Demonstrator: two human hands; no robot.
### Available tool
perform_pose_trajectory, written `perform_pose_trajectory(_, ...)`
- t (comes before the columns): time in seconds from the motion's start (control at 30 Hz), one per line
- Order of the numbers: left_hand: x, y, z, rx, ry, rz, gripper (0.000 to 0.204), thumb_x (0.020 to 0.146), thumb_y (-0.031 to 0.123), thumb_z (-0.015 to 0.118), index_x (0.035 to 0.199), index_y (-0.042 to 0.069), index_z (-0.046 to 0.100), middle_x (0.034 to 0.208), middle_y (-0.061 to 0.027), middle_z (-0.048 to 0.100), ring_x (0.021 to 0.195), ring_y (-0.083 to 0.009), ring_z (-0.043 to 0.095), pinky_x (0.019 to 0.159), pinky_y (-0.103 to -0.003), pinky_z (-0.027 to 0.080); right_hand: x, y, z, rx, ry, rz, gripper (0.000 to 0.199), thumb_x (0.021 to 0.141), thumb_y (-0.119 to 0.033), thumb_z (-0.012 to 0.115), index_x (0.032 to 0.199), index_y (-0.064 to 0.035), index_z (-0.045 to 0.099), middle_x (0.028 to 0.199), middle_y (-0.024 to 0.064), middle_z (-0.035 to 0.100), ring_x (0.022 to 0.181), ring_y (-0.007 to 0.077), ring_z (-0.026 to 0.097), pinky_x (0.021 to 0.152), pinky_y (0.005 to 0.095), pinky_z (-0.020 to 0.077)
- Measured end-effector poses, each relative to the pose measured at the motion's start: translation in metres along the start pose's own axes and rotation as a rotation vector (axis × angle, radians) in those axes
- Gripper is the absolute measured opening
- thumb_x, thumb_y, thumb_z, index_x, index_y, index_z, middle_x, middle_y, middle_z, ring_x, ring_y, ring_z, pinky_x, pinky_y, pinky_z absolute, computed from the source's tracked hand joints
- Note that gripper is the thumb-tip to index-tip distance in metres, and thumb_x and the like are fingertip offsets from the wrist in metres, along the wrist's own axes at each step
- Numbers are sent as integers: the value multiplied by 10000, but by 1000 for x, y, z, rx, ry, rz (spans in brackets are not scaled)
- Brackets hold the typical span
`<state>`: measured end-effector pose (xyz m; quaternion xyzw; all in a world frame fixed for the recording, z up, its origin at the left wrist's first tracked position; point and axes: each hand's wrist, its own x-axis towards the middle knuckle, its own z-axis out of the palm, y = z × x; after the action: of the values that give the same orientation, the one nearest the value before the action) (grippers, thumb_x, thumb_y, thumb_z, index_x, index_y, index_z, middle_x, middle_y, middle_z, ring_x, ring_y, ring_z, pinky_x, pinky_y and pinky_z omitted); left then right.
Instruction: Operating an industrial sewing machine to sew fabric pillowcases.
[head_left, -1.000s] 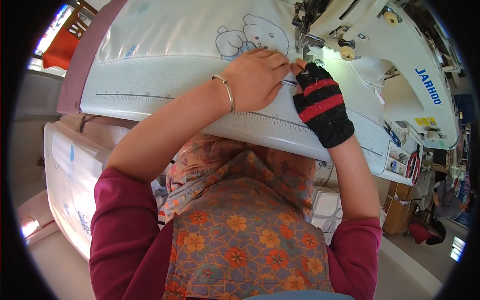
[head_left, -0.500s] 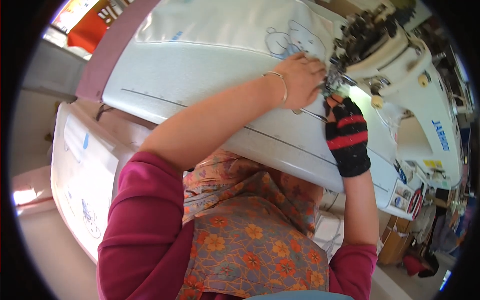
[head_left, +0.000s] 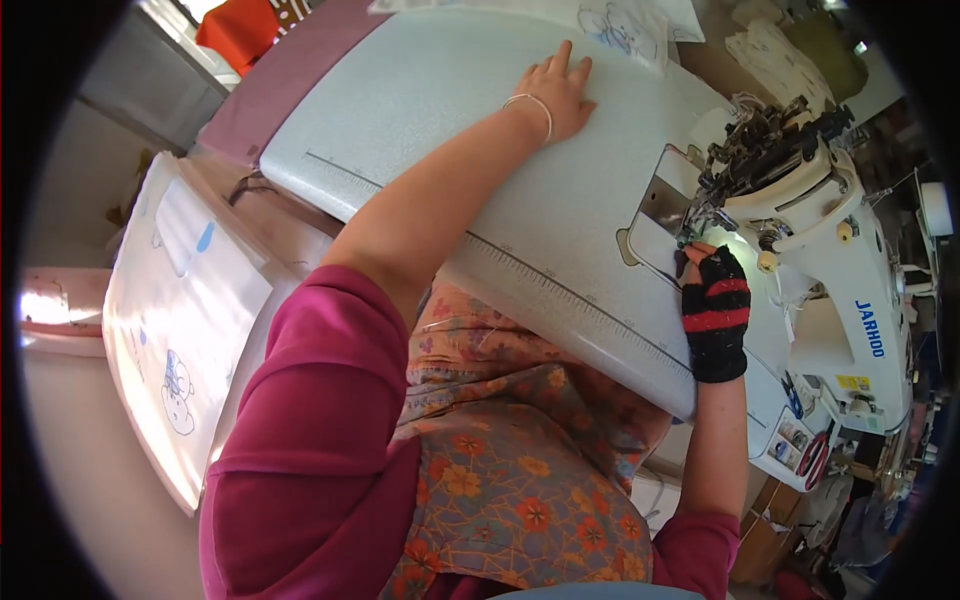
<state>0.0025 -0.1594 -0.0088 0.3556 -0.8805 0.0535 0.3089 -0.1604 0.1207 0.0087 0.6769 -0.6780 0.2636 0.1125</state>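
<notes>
Crowded workroom, seen from above. Pale grey worktable [head_left: 430, 120] filling the centre, a ruler strip printed along its near edge. Mauve cloth [head_left: 270, 90] draped past the far left corner, something bright orange [head_left: 240, 30] behind it. White panel with small blue cartoon prints [head_left: 185, 330] leaning at left, sunlit along its lower edge. Pale floor below it, strong daylight from the left. Cluttered shelves and boxes [head_left: 860, 470] dim at right.
</notes>
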Motion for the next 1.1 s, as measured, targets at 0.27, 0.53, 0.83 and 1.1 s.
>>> perform_pose_trajectory(0.27, -205, -23, -171, -299, -83, 60, 532, 760, 132, 674, 1246, 21, 490, 1334, -230, 431, 1203, -391, 450, 1001, -433, 381, -12, 20, 9, 95, -2, 25, 166, 859, -25, 534, 966, -44, 660, 1004, 131, 645, 945, 291, 607, 867, 359, 470)
perform_pose_trajectory(0.53, -356, -127, -289, 563, -205, -521, 743, 676, 336, 764, 1285, 33, 465, 1330, -177, 462, 1245, -315, 425, 1029, -417, 348, -10, 36, 16, -38, -127, -78, 228, 874, -36, 500, 1044, -63, 649, 1066, 127, 636, 1001, 295, 596, 900, 364, 456)
perform_pose_trajectory(0.83, -329, -155, -317, 842, 7, -359, 318, 750, 124, 623, 1065, 143, 659, 1161, -7, 615, 1014, -217, 568, 831, -375, 451, -17, 46, 18, -52, -138, -66, 225, 887, -50, 495, 1056, -69, 643, 1084, 131, 633, 1012, 293, 596, 903, 355, 457)
perform_pose_trajectory(1.1, -351, -162, -276, 596, -232, -512, 446, 860, 353, 578, 1197, 61, 564, 1234, -130, 560, 1132, -295, 525, 962, -374, 423, -15, 39, 13, -28, -140, -88, 226, 880, -30, 491, 1046, -52, 643, 1064, 132, 634, 1005, 285, 596, 901, 349, 452)
